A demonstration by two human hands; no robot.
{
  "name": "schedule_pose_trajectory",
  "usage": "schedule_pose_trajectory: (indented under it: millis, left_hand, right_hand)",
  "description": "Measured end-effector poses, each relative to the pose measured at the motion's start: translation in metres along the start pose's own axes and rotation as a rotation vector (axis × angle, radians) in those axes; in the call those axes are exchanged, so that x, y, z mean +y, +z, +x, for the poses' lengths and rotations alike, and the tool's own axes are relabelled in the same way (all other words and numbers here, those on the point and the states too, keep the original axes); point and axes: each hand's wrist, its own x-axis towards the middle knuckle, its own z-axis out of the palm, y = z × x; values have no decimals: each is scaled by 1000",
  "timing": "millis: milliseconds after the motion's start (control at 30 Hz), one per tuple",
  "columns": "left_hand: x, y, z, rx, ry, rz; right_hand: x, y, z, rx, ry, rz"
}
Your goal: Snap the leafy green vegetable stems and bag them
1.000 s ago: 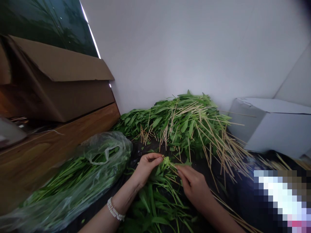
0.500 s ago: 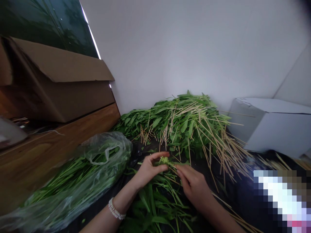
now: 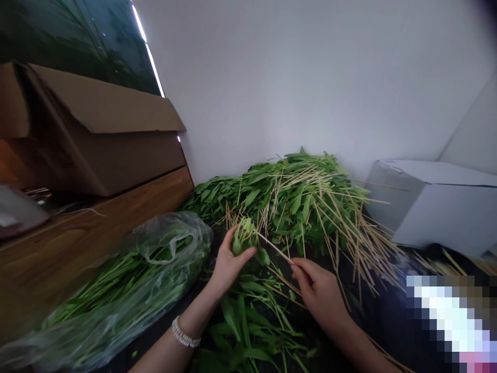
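Small bundle of green leafy stems (image 3: pixel 246 233): had moved up and left since the earlier frame, in the curled grip of the left hand (image 3: pixel 228 264).
Thin pale wooden stick (image 3: pixel 274 246): showed more length than before, pinched by the right hand (image 3: pixel 321 290); its tip was unclear against the bundle.
Clear plastic bag (image 3: pixel 155 228): held long green leaves (image 3: pixel 116 280).
Open brown cardboard box (image 3: pixel 135 160): was cut off at left, contents hidden.

A thin, pale stick (image 3: pixel 274 246) slants up leftward to a small bunch of green stems (image 3: pixel 246 229).

Dim, soft light | wall (image 3: pixel 295 77) palest | top-right corner dark | lower-right pixelated
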Motion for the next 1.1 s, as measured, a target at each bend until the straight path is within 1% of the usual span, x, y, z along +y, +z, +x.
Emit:
schedule_pose_trajectory:
  millis: [67,133,200,267,333,400,467,500,533,567,633,667,700,733,800,867,900,1000,1033,1100]
  left_hand:
    - [1,0,0,-2,54,27]
    - [1,-2,3,19,81,49]
    - [2,-5,7,58,65,60]
    - [4,-8,12,79,32,41]
    - [9,-11,18,84,19,15]
    - [18,-12,21,83,33,8]
    - [29,-10,19,95,33,8]
    - [34,-7,15,82,9,2]
    - [39,-1,10,46,-35,-11]
    - [43,5,3,-26,-101,-30]
    - [46,22,-12,-262,-254,-83]
    - [45,32,-19,-345,-290,-128]
    - [44,41,-25,-398,-305,-180]
    - [43,49,-29,-416,-298,-213]
    - [40,60,-33,-363,-223,-213]
    - [39,65,-31,-273,-137,-172]
    - [40,65,-28,-253,-121,-167]
    - [43,59,-14,-256,-179,-193]
    - [45,56,-8,-238,-195,-195]
    - [49,49,4,-140,-183,-176]
  right_hand:
    - [-1,0,1,11,92,43]
    - [-1,0,1,-17,207,137]
    - [-1,1,2,-58,319,296]
    - [-2,2,4,-86,398,471]
    - [-3,2,6,-100,435,603]
    - [-4,1,8,-103,447,681]
    - [-5,0,9,-105,455,732]
    - [-5,0,10,-107,461,755]
    - [-4,0,10,-111,467,778]
    - [-4,1,10,-119,472,801]
    - [-3,2,9,-149,476,842]
    - [-2,3,8,-172,474,859]
    - [-2,4,8,-194,470,873]
    - [-2,4,8,-209,463,882]
    - [-4,5,8,-222,444,880]
    - [-6,5,8,-222,427,842]
    - [-8,4,9,-226,420,814]
    - [-12,4,9,-246,415,754]
    - [-13,4,8,-248,416,749]
    - [-14,5,7,-252,423,754]
